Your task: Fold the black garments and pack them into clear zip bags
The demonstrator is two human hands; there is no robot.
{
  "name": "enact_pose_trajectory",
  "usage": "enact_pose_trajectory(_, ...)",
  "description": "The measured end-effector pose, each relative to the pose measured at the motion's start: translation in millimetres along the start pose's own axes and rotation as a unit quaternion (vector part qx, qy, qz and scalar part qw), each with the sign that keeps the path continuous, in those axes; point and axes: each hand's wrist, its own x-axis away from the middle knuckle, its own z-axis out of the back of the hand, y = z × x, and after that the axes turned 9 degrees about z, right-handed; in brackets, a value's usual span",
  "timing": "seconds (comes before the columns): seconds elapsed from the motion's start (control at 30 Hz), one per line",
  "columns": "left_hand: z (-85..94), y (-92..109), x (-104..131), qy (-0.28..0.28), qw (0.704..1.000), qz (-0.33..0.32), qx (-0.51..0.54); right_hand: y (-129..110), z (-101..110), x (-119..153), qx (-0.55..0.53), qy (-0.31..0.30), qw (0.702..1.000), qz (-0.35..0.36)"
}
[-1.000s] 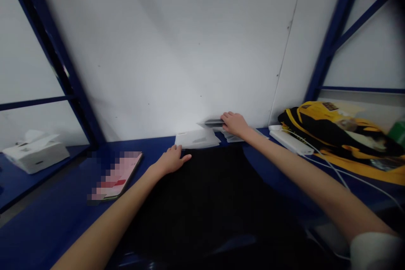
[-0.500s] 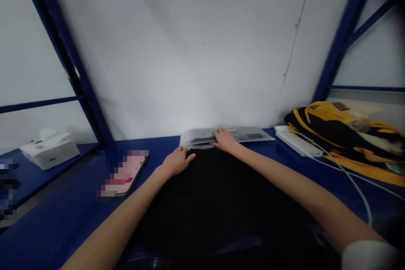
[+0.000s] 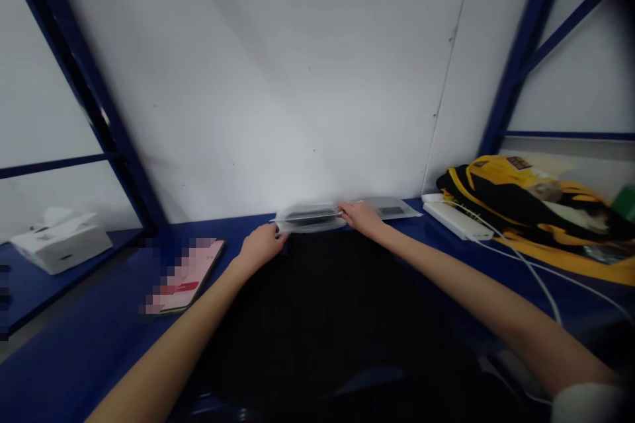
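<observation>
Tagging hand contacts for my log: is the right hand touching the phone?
No, the right hand is at the clear packet, while the phone lies beside the left forearm.

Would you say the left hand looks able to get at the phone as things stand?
Probably yes: the phone lies on the blue tabletop to the left of the left hand, and nothing visible stands between them.

Blue table [image 3: 99,327] carries phone [image 3: 193,269] on left, black sheet [image 3: 337,317] in middle, clear packet [image 3: 399,207] at back, white block [image 3: 455,219] on right, yellow-black bag [image 3: 520,211] beside it. Other blue table [image 3: 124,238], far left, holds tissue box [image 3: 69,248].
</observation>
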Motion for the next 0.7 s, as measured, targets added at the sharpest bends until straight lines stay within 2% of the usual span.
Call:
enact_pose_trajectory(0.07, 1.2, 4, -1, 0.068, 0.998, -0.006, 0.003, 1, 0, 0, -0.001, 0.01, 1.0, 0.01)
enact_pose_trajectory(0.13, 1.0, 8, -4, 0.131, 0.991, -0.04, 0.005, 2, -1, 1, -0.009, 0.03, 0.999, 0.025)
enact_pose_trajectory(0.2, -0.2, 15, -10, 0.159, 0.983, -0.088, 0.008, 3, -2, 1, -0.032, 0.052, 0.997, 0.052)
enact_pose_trajectory(0.3, -2.7, 30, -21, 0.15, 0.973, -0.173, 0.008, 2, -3, 2, -0.068, 0.069, 0.992, 0.08)
enact_pose_trajectory(0.43, -6.3, 57, -26, 0.149, 0.955, -0.256, -0.027, 1, -3, 3, -0.084, 0.083, 0.992, 0.041)
enact_pose_trajectory(0.57, -9.2, 80, -21, 0.175, 0.942, -0.28, -0.062, 0, -4, 2, -0.086, 0.091, 0.992, 0.018)
enact_pose_trajectory(0.7, -9.5, 91, -21, 0.192, 0.935, -0.288, -0.073, -1, -3, 1, -0.088, 0.092, 0.992, 0.02)
